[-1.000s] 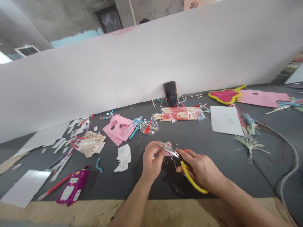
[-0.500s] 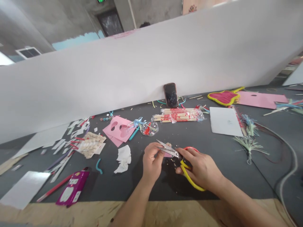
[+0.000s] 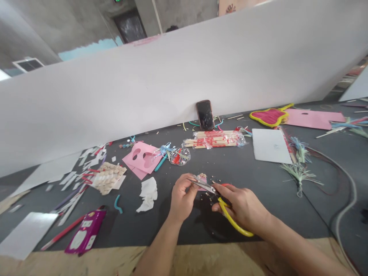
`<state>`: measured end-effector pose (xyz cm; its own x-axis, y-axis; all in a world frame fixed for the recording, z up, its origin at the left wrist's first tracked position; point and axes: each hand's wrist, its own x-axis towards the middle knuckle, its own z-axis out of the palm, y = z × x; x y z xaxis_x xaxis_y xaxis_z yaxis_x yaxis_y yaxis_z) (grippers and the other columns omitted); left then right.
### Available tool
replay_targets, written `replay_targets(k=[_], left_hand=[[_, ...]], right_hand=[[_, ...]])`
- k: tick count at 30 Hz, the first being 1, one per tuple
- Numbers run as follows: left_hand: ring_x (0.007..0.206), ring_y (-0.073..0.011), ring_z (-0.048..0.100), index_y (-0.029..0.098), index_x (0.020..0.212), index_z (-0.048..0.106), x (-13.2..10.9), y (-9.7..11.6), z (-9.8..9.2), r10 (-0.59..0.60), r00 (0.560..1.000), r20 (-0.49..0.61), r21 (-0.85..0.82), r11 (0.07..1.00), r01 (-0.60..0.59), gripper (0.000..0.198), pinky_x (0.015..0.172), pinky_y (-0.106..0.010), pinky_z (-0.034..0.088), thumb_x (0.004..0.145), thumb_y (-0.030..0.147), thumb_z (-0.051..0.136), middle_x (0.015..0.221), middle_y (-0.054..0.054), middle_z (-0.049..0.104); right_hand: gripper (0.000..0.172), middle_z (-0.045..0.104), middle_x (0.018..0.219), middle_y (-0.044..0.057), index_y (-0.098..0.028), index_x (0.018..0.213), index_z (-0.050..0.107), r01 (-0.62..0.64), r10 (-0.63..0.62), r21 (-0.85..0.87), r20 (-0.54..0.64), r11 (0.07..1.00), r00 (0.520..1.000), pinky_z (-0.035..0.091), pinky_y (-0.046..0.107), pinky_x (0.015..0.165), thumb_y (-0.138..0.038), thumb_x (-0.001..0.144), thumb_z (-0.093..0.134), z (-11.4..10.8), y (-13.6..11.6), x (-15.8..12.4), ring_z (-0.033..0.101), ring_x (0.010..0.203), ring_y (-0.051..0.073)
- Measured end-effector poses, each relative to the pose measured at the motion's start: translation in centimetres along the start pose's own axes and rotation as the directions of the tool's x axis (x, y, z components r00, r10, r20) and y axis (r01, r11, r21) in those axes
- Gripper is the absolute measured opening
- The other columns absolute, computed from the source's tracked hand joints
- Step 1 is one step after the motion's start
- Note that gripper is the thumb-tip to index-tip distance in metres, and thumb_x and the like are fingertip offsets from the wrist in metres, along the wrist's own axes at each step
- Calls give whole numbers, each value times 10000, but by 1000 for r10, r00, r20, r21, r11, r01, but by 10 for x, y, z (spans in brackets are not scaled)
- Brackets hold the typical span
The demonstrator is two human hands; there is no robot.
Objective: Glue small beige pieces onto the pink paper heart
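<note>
My right hand (image 3: pixel 243 207) grips a pair of scissors (image 3: pixel 228 216) with yellow and red handles. Their metal blades point left and reach my left hand (image 3: pixel 182 197). The thumb and fingers of that hand are pinched together at the blade tips; whatever sits between them is too small to make out. Beneath the blades lies a small pink piece (image 3: pixel 203 184) with tiny pale beads (image 3: pixel 202 176) at its top edge. More small beads are scattered on the dark tabletop around it.
A phone (image 3: pixel 205 115) leans on the white partition (image 3: pixel 161 80). Wrapped sticks (image 3: pixel 214 139), a clear bead case (image 3: pixel 179 156) and pink cut paper (image 3: pixel 143 157) lie behind my hands. White tissue (image 3: pixel 148 194) and a purple packet (image 3: pixel 85 232) are leftward; a white card (image 3: pixel 271 145) is rightward.
The scissor blades look closer together than before, and the yellow handle has swung slightly outward. My left hand keeps its pinch by the tips. The whole view has shifted a little.
</note>
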<state>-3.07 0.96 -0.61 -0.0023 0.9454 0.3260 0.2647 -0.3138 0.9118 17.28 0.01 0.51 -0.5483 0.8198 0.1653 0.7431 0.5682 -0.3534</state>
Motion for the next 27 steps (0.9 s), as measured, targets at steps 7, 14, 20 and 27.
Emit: replay_targets(k=[7,14,20,27], left_hand=[[818,-189,601,163,747,650,-1,8,3,-82,997,7,23,996,81,219,778,-303,476,876,288,524,827,-55,639],[865,-199,601,184,734,668,-2,4,3,29,998,-58,87,996,-24,197,824,-323,463,862,276,550,866,-60,649],[845,-207,606,187,703,680,-1,2,3,42,999,-14,-33,999,-42,217,796,-340,483,859,279,560,810,-65,644],[979,-244,586,174,627,660,2,3,-4,-24,996,91,-61,998,29,263,849,-356,472,849,285,576,792,-88,654]], right_hand=[[393,729,915,95,-181,1148,581,-36,36,20,5,999,999,496,273,578,-471,908,471,-1,-5,0,707,730,231],[495,709,981,101,-198,1190,565,-50,48,-29,-53,998,997,506,293,601,-558,856,507,1,-1,3,695,764,236],[547,675,1019,113,-212,1166,589,-31,31,-9,-50,999,998,505,287,639,-622,810,522,-8,-3,5,666,787,220],[494,695,1023,105,-198,1195,575,3,-3,60,-10,998,1000,514,284,654,-559,869,489,-3,2,3,686,814,225]])
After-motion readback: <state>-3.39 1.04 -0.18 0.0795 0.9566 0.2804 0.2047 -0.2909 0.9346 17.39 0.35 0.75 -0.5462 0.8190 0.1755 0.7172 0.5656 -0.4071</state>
